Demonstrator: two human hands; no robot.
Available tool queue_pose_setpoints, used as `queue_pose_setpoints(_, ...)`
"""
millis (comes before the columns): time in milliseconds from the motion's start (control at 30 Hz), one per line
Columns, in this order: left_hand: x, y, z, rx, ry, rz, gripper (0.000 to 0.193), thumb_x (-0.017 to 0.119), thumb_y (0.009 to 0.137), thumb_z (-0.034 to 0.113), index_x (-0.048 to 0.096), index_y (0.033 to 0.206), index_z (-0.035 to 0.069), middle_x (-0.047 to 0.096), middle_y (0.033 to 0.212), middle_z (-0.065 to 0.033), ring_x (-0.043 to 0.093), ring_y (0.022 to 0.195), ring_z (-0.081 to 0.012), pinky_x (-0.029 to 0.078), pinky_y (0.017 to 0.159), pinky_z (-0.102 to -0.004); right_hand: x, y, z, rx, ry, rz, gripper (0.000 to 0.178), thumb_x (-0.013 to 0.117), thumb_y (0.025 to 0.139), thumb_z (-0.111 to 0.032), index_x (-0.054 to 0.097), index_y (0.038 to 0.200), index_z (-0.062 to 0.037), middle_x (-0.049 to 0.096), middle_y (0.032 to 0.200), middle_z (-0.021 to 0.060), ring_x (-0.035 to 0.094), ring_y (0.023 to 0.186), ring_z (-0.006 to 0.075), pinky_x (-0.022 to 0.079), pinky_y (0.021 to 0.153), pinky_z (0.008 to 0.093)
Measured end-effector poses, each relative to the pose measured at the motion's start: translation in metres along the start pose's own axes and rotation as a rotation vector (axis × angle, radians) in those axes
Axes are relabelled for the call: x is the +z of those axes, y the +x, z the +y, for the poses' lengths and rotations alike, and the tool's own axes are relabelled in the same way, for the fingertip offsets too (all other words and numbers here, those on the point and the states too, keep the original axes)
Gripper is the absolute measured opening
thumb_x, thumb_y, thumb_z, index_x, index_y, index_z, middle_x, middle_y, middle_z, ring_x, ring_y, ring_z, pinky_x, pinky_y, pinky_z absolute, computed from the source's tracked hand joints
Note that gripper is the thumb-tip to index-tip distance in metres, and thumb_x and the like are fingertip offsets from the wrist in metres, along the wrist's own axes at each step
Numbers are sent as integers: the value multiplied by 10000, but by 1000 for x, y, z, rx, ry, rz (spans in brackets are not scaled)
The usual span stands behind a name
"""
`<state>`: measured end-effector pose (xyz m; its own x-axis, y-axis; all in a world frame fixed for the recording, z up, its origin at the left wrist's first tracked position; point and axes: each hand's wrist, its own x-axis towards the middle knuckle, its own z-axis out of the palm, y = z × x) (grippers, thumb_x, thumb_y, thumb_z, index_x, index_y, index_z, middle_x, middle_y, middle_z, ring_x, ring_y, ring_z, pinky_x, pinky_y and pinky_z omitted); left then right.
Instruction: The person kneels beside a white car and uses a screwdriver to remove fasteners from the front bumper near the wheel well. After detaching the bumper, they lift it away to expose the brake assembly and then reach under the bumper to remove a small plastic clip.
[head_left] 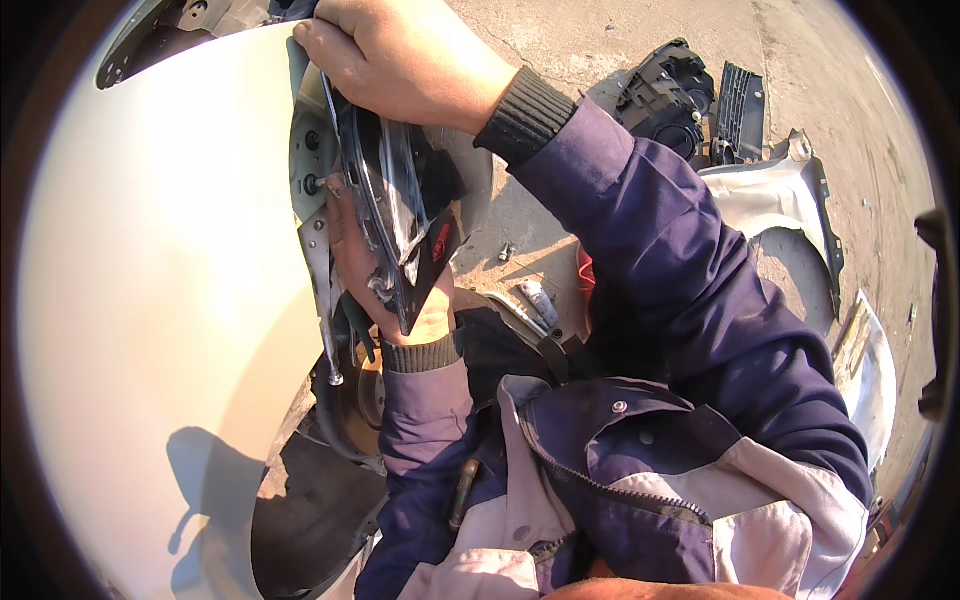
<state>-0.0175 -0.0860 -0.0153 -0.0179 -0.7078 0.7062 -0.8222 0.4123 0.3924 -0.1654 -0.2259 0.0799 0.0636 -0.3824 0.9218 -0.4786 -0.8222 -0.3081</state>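
A car headlight (405,200) with a clear lens, dark housing and a red patch stands tilted beside the pale car body panel (170,240). My right hand (400,60) grips its upper end, the thumb pressed near the panel's corner; the other fingertips are out of sight. My left hand (352,245) reaches up from below, behind the headlight, and holds it from underneath. One of its fingertips lies by a bolt (313,184) on the metal edge strip. The headlight hides most of the left palm and fingers.
On the concrete ground to the right lie a black plastic housing (668,100), a black slatted grille piece (738,110) and a silver fender (775,195). Below the panel edge hangs a metal bracket (318,265), with a rusty round part (371,392) underneath. Another pale panel (872,385) lies far right.
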Motion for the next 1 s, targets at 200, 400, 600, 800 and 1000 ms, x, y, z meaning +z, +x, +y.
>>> queue_pose_setpoints(200,2,1,1,-159,77,-80,987,987,769,186,527,1615,-33,598,1597,-271,585,1468,-436,483,1243,-490,-3,-9,-9,291,238,-184,160,617,1049,-171,668,1017,-22,631,884,182,705,805,385,571,787,472)
queue_pose_setpoints(400,6,1,0,-220,61,-95,1025,1020,697,147,540,1583,-37,619,1560,-261,593,1448,-423,486,1229,-473,0,-11,-7,0,-20,-167,147,582,1048,-134,670,999,-26,634,868,189,702,778,365,554,737,502)
queue_pose_setpoints(600,5,4,3,-270,-55,-63,1030,1019,697,145,520,1583,-21,637,1506,-250,613,1398,-418,507,1188,-473,-4,-12,-7,-109,-303,-230,157,577,1035,-135,669,981,-21,632,872,182,688,716,357,574,734,484)
queue_pose_setpoints(800,3,4,5,-220,8,-53,1015,1010,708,153,522,1584,-7,615,1514,-226,609,1382,-393,501,1194,-463,2,-10,-7,-50,-47,-83,171,603,1009,-136,658,891,-25,641,836,173,692,717,381,574,738,510)
queue_pose_setpoints(1000,3,6,3,-151,60,-73,1011,1015,724,213,524,1576,-23,639,1474,-235,607,1374,-405,496,1188,-479,-8,-7,-16,-79,-126,-127,140,633,1000,-160,648,962,-25,646,856,154,700,814,334,576,711,491)
